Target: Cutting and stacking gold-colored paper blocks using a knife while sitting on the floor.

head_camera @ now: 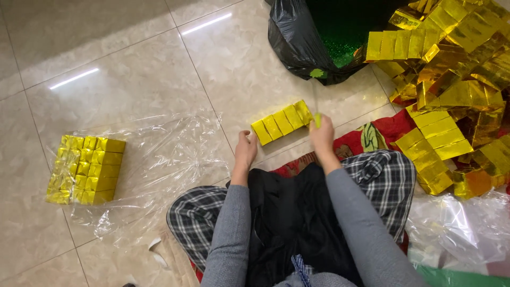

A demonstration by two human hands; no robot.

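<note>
A short row of gold foil blocks [282,122] lies on the tiled floor in front of my knees. My left hand [246,149] rests on the floor just below the row's left end, fingers curled, holding nothing. My right hand [322,134] is closed around a thin green-tipped tool [317,118] that stands upright at the row's right end. A stacked bundle of gold blocks [87,169] sits on a sheet of clear plastic [164,159] to my left.
A large loose heap of gold foil blocks [457,79] fills the right side, partly on a red patterned cloth [382,133]. A black plastic bag [308,40] with green glitter inside stands at the top. More clear plastic [457,228] lies at lower right.
</note>
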